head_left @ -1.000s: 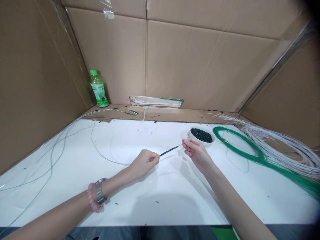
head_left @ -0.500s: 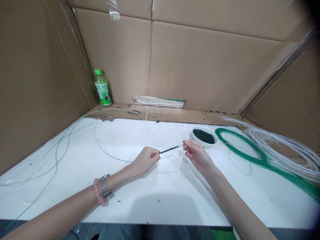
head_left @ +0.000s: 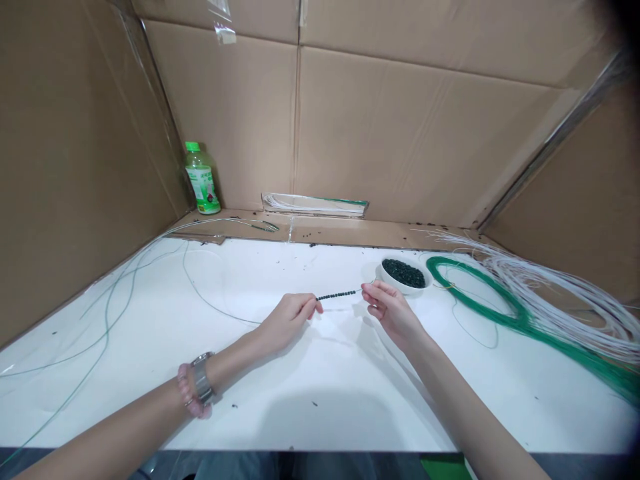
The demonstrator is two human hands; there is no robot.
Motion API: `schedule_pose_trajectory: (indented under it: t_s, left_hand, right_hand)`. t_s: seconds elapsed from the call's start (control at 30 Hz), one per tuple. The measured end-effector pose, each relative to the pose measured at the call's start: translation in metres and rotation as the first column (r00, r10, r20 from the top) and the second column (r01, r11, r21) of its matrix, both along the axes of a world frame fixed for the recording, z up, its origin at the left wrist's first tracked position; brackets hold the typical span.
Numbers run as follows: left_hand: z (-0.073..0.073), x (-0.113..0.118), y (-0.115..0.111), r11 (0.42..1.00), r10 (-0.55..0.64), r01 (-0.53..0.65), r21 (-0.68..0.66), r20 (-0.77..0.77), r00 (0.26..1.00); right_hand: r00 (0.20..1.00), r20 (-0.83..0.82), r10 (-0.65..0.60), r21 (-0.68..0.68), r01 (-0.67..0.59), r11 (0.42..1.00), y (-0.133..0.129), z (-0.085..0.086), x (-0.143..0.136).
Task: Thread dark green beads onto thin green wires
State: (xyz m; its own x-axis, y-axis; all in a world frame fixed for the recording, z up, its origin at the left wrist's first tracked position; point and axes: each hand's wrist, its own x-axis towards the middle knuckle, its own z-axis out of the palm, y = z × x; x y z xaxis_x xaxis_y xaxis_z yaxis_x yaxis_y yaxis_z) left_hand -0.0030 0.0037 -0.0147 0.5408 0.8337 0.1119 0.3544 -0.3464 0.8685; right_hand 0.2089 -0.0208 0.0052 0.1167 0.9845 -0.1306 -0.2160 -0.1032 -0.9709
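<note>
Between my two hands runs a short row of dark green beads (head_left: 337,295) threaded on a thin wire. My left hand (head_left: 290,317) is closed, thumb and fingers pinching the bead strand at its left end. From behind that hand a thin green cord (head_left: 220,311) trails off to the left. My right hand (head_left: 387,303) pinches the thin wire just past the right end of the beads. Right behind its fingertips stands a white bowl (head_left: 405,288) full of loose dark green beads (head_left: 403,272).
At the right lie a coil of green cord (head_left: 500,317) and a bundle of white strands (head_left: 565,287). A green-capped bottle (head_left: 203,183) stands in the back left corner. Cardboard walls (head_left: 225,120) enclose the white table (head_left: 210,420). Stray beads dot its back edge.
The view has shifted slightly. My left fingers have changed their hold a little, with a fingertip now showing below the strand. My right hand keeps its pinch on the wire.
</note>
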Motion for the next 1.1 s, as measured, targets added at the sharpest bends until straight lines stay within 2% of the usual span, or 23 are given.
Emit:
schedule_pose_trajectory:
  t_s: [0.27,0.5,0.83,1.1]
  left_hand:
    - [-0.0074,0.0008,0.0054,0.997,0.030,-0.030,-0.073,0.004,1.000]
    - [-0.0014,0.0005,0.0000,0.995,-0.023,0.026,-0.095,0.037,0.999]
    - [0.0014,-0.0011,0.0003,0.999,-0.035,0.036,-0.038,0.017,0.999]
    - [-0.0048,-0.0001,0.0039,0.998,0.035,-0.034,-0.048,0.004,0.999]
  right_hand:
    - [0.999,-0.007,0.035,-0.014,-0.035,0.999,-0.0003,-0.0024,-0.0019]
    - [0.998,-0.037,0.050,-0.026,-0.051,0.998,-0.0005,-0.0024,-0.0024]
    - [1.000,-0.017,0.019,-0.003,-0.019,1.000,0.0020,-0.0059,-0.0012]
    - [1.000,0.002,0.008,0.012,-0.008,1.000,0.0027,-0.0090,-0.0030]
